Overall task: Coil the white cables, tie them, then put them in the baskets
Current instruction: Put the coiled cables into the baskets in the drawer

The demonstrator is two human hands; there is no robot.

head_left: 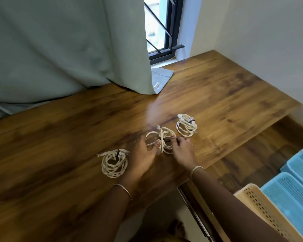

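**Both hands on the middle coil**

Nearest the camera, two bare forearms reach forward over the wooden table (63, 130), each wrist wearing a thin bracelet. The table fills most of the view, its front edge running down to the right. A pale green curtain (65, 42) hangs over its far side, with a barred window (162, 27) just beside the curtain's edge.

Low on the right, below the table edge, stand the baskets: a beige basket (257, 205) closest, then two blue baskets (294, 194) behind it, one after the other. All three are well apart from the cables.

Three white cable coils lie on the table. The left coil (114, 163) rests just beside the left forearm, bound by a dark tie at its top. The right coil (186, 125) sits further back, also banded with a dark tie. Between them is the middle coil (160, 141), held up off the wood.

The left hand (143, 154) has its fingers curled around this coil's left loops, thumb pressed against the strands. The right hand (183, 151) pinches a dark tie at the coil's centre between thumb and fingertips, the rest of the hand loosely closed.
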